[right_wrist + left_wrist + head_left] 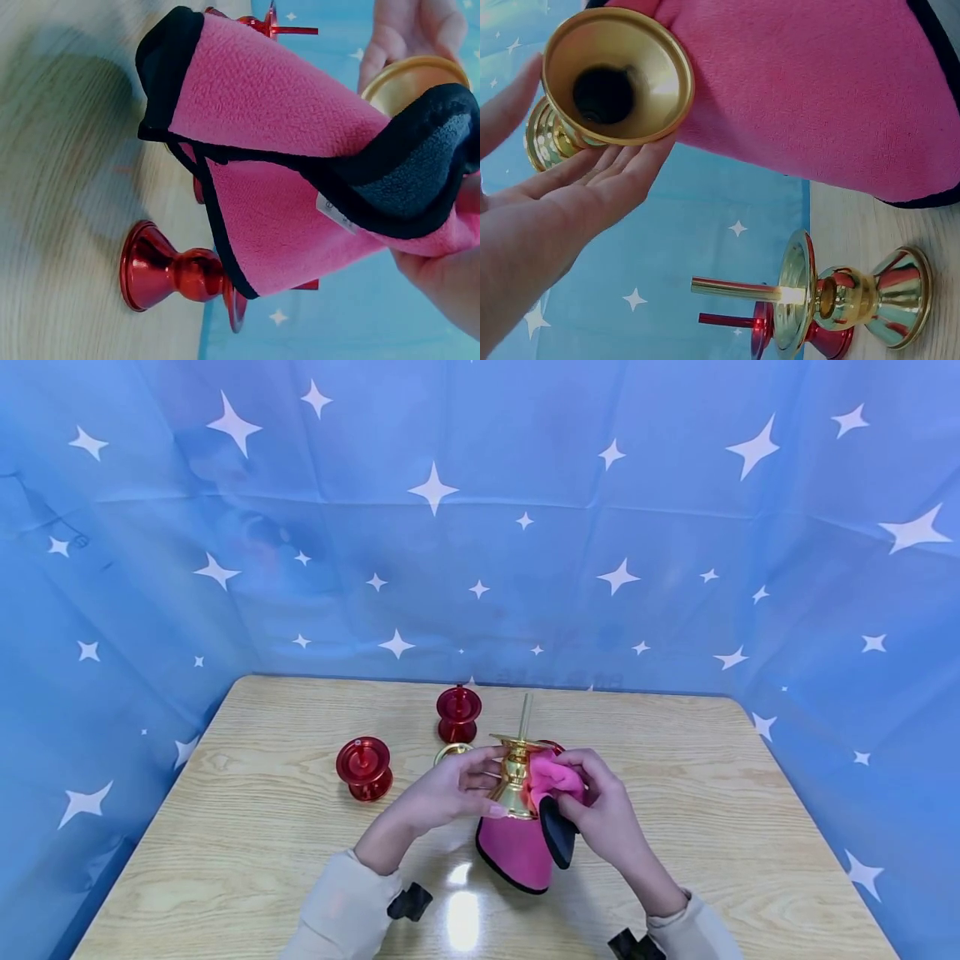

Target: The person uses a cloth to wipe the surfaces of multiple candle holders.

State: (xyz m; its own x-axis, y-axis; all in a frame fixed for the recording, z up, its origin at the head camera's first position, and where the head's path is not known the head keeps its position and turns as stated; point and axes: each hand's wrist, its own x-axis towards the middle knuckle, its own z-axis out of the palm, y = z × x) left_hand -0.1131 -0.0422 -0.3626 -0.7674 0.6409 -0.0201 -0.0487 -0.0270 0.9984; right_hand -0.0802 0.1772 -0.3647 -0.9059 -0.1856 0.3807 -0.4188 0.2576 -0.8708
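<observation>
Between the side edges of the table [225, 893], gripping a gold candlestick [516, 768] with left hand [453, 785], pinching pink cloth [516, 853] in right hand [603, 810], nearly hiding a red candlestick [552, 746] behind.

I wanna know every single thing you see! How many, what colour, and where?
Shiny gold flared candle holder: one, gold, held up over the table
Shiny gold spiked candle holder: one, gold, standing beyond the left hand
Shiny red spiked candle holders: three, red, on the table
Soft fabric cloth: one, pink with black edging, against the held holder
Wood-grain table: one, pale brown, underneath
Starry fabric backdrop: one, blue with white stars, behind
Sleeves: two, whitish, on the arms
Left hand: one, bare, gripping the gold holder
Right hand: one, bare, gripping the cloth
</observation>
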